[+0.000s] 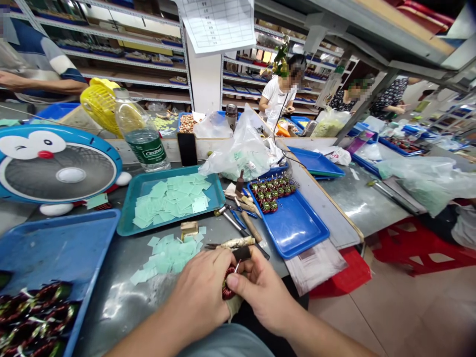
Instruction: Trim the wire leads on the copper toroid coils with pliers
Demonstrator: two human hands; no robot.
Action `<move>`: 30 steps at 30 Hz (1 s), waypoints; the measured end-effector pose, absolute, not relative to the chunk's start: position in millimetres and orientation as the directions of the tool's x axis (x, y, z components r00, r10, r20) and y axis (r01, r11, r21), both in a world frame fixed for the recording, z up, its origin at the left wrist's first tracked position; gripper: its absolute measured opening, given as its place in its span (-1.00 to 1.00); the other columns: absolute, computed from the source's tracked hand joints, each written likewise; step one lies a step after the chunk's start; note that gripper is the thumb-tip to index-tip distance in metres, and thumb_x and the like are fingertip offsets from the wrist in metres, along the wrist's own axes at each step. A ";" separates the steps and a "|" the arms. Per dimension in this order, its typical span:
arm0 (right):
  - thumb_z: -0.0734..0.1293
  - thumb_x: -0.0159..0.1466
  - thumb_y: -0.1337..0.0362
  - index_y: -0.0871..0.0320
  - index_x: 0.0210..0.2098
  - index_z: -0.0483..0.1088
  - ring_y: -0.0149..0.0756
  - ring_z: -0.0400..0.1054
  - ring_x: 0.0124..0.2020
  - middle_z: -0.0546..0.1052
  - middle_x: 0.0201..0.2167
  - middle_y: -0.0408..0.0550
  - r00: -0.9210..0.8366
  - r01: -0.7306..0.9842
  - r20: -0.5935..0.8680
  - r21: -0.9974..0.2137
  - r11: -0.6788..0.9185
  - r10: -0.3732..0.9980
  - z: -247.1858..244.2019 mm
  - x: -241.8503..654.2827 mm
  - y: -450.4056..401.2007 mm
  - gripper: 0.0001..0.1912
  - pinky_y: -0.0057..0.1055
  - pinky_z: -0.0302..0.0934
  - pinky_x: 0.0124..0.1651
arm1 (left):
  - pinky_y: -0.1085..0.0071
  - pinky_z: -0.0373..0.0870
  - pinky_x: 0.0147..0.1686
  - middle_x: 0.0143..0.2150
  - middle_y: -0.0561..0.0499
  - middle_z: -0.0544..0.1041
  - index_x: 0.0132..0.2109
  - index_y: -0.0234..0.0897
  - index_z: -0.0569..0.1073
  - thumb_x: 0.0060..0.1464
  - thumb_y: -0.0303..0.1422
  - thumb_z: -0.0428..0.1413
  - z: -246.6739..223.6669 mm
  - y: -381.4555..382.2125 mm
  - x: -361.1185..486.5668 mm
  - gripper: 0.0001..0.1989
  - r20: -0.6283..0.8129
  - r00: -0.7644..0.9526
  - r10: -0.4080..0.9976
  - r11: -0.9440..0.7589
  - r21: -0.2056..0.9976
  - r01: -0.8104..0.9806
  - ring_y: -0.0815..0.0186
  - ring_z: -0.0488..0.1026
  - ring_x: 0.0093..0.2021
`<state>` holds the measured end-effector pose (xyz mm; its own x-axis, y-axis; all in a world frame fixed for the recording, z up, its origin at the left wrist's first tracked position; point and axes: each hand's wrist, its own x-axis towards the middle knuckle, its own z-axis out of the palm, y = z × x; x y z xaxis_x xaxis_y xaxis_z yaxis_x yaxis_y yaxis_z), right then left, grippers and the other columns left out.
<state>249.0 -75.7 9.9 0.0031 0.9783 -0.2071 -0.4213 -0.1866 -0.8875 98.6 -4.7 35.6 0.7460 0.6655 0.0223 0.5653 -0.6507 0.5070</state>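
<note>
Low over the table's front edge, a ring-shaped coil wound with copper-red wire point(227, 286) sits between both hands. My left hand point(201, 285) is closed around its left side, the fingertips hidden. Thumb and fingers of my right hand point(264, 292) pinch its right side, where a bare wire end point(237, 267) sticks up. A dark cover point(242, 254) is wrapped around a finger there. Just beyond the hands lie pliers with wrapped handles point(236, 242) and loose pale-green paper pieces point(169, 255). Several finished-looking coils point(269, 191) stand in rows in a blue tray point(297, 230).
A teal tray point(126, 225) holds a heap of green paper pieces. Another blue tray point(92, 233) with dark coils stands at left. A hammer point(232, 218), a blue fan point(70, 191), a water bottle point(143, 141) and a phone point(187, 148) are farther back. Other people work beyond.
</note>
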 end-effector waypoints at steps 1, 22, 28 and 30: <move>0.58 0.19 0.05 0.03 -0.05 0.40 -0.34 0.39 -0.22 0.47 -0.30 -0.21 0.022 -0.413 -0.212 -0.892 -0.184 0.977 9.5 248.4 -75.6 -0.54 -0.39 0.30 -0.07 | 0.22 0.25 -0.28 -0.29 -0.03 0.53 -0.21 -0.18 0.37 -0.05 -0.41 0.17 36.0 -4.4 98.2 -0.79 0.021 0.741 0.672 -0.647 0.504 0.572 0.06 0.47 -0.28; 0.28 0.48 0.10 0.07 -0.04 0.45 -0.17 0.43 -0.07 0.56 -0.11 -0.04 0.035 0.177 0.027 -0.984 0.021 0.999 1.2 250.1 -92.0 -0.78 -0.25 0.30 0.03 | 0.47 0.42 -0.30 -0.23 0.09 0.54 -0.03 -0.17 0.34 -0.17 -0.16 0.48 27.7 -9.6 47.0 -0.37 -0.206 0.596 0.776 0.187 0.978 0.095 0.30 0.48 -0.31; 0.24 0.48 0.22 0.11 -0.20 0.40 -0.21 0.40 -0.17 0.50 -0.22 -0.04 -0.027 0.740 0.155 -0.661 0.124 0.988 4.6 289.4 -67.0 -0.84 -0.32 0.28 -0.09 | 0.46 0.41 -0.37 -0.33 0.10 0.56 -0.06 -0.15 0.46 -0.19 -0.04 0.43 10.9 -19.3 8.1 -0.42 -0.172 0.449 0.877 -0.028 0.914 0.405 0.24 0.48 -0.36; 0.27 0.44 0.28 0.14 -0.20 0.41 -0.14 0.39 -0.14 0.50 -0.19 0.03 0.021 0.794 0.123 -0.605 0.058 0.992 -7.7 303.4 -62.4 -0.89 -0.24 0.27 -0.05 | 0.42 0.44 -0.37 -0.30 0.07 0.58 -0.05 -0.14 0.48 -0.22 0.10 0.39 3.7 -20.2 -8.5 -0.35 -0.162 0.349 0.923 -0.008 0.898 0.440 0.16 0.53 -0.32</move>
